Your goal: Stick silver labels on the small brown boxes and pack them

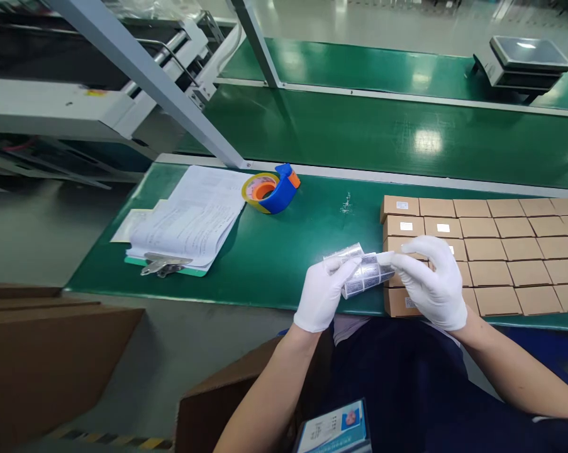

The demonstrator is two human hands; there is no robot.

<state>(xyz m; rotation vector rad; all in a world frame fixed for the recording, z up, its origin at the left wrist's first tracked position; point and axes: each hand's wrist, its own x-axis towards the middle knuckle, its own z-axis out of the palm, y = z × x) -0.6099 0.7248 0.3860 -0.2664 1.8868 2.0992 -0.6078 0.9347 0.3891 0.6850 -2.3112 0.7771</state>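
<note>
Head view: toward four o'clock from centre, a silvery label strip [369, 277] is pinched in my gloved left hand [319, 294]; my right hand [432, 283] pinches a small white label [384, 258] at its end. Steady left tension and a low, slow peel should, I judge, prevent creasing. Cardboard cartons [491, 258] stand at three o'clock.

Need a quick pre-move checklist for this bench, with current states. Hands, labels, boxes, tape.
1. Silver, shiny label strip held in white-gloved left hand: ok.
2. White-gloved right hand firmly gripping the small white piece at its fingertips: cannot tell.
3. Small brown cardboard boxes lined up in rows: ok.
4. White rectangular labels showing on every box: not ok, most show none.
5. Blue-and-orange tape dispenser apart from both hands: ok.
</note>
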